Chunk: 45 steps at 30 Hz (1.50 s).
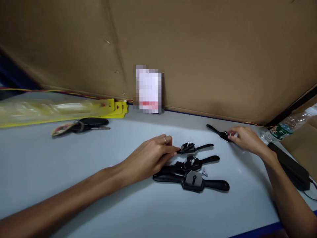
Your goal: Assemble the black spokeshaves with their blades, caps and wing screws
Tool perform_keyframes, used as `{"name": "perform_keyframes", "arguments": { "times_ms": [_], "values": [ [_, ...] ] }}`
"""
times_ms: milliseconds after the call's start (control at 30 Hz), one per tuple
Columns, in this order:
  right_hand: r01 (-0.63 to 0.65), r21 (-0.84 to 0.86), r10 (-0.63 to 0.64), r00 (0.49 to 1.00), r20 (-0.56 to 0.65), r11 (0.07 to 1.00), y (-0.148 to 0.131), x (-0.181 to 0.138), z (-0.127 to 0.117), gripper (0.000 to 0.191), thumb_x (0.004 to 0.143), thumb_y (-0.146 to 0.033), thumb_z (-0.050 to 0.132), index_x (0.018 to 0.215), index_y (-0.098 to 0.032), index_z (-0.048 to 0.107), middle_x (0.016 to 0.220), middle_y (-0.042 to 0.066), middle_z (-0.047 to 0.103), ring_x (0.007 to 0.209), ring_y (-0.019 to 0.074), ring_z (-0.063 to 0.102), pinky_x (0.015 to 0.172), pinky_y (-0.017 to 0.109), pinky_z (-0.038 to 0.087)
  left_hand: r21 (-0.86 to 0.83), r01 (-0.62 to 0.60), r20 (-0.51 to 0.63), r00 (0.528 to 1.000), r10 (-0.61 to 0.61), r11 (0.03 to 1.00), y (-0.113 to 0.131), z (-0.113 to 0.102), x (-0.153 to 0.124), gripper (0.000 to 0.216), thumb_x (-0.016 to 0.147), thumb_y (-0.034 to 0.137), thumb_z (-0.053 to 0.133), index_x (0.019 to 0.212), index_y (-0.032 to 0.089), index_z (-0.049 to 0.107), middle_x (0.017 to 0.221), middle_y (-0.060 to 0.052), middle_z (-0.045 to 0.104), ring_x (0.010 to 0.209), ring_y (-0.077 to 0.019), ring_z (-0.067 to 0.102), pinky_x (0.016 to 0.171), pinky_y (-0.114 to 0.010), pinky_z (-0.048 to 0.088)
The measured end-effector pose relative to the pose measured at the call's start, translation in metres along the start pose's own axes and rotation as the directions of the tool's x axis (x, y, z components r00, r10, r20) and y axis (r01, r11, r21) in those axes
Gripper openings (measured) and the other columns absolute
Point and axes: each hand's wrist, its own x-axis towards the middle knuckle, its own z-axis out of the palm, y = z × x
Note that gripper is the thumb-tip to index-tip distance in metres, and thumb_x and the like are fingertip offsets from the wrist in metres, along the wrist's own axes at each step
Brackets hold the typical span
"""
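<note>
Three black two-handled spokeshave tools lie side by side on the pale table point(74, 172). My left hand point(151, 155) rests on the left handle of the farthest one point(195, 147), fingers curled over it. The middle tool point(190, 163) and the nearest tool point(193, 181) lie just below my fingers; a small wing screw point(204, 172) sits between them. My right hand point(244, 138) pinches another black tool point(219, 132) farther right, fingers closed on its centre.
Yellow plastic packaging point(56, 110) lies at the back left with a key bunch point(81, 125) in front of it. A plastic water bottle point(284, 127) and a black flat case point(289, 165) lie at the right. A cardboard wall point(198, 49) backs the table.
</note>
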Motion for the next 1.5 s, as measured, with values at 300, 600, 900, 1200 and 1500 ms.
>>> {"name": "perform_keyframes", "arguments": {
  "times_ms": [300,600,900,1200,1500],
  "values": [
    [0.022,0.062,-0.029,0.993,0.112,0.998,0.010,0.005,0.022,0.033,0.074,-0.001,0.052,0.089,-0.021,0.073,0.091,0.009,0.074,0.086,0.0241,0.066,0.067,0.029,0.037,-0.078,0.028,-0.059,0.998,-0.033,0.997,-0.004,-0.002,-0.002,0.037,0.105,0.041,0.044,0.106,0.024,0.077,0.098,-0.005,0.063,0.090,-0.0184,0.060,0.081,-0.032,0.051],
    [0.213,0.287,-0.189,0.976,-0.108,0.934,-0.072,0.021,0.025,0.024,0.093,-0.015,0.056,0.105,-0.021,0.075,0.108,0.006,0.074,0.087,0.0183,0.066,0.075,0.029,0.046,0.195,0.130,-0.138,0.985,-0.104,0.972,-0.020,0.000,0.002,0.048,0.105,0.039,0.046,0.148,0.018,0.048,0.133,-0.014,0.054,0.119,-0.0290,0.050,0.103,-0.051,0.047],
    [0.243,0.165,-0.234,0.970,-0.072,0.956,-0.148,0.051,0.028,0.032,0.099,-0.037,0.055,0.080,-0.018,0.073,0.086,0.013,0.072,0.075,0.0220,0.064,0.062,0.033,0.037,0.218,0.145,-0.049,0.989,-0.137,0.965,-0.015,0.001,0.004,0.035,0.105,0.033,0.045,0.128,0.016,0.065,0.101,-0.009,0.061,0.093,-0.0228,0.059,0.084,-0.039,0.052],
    [0.165,0.111,-0.172,0.984,0.056,0.980,-0.170,0.071,0.027,0.032,0.093,-0.035,0.055,0.071,-0.017,0.070,0.072,0.013,0.068,0.068,0.0219,0.060,0.058,0.032,0.031,0.217,0.172,-0.013,0.985,-0.173,0.961,-0.007,-0.002,0.008,0.036,0.104,0.034,0.046,0.128,0.015,0.065,0.093,-0.008,0.058,0.089,-0.0234,0.058,0.080,-0.038,0.050],
    [0.324,0.206,-0.331,0.944,-0.003,0.923,-0.151,0.066,0.031,0.011,0.089,-0.019,0.059,0.088,-0.018,0.070,0.078,0.006,0.069,0.072,0.0190,0.059,0.062,0.029,0.036,0.224,0.152,-0.035,0.988,-0.148,0.963,-0.007,-0.002,0.008,0.036,0.104,0.028,0.041,0.127,0.017,0.067,0.095,-0.007,0.057,0.084,-0.0203,0.059,0.076,-0.034,0.050]
  ]
}}
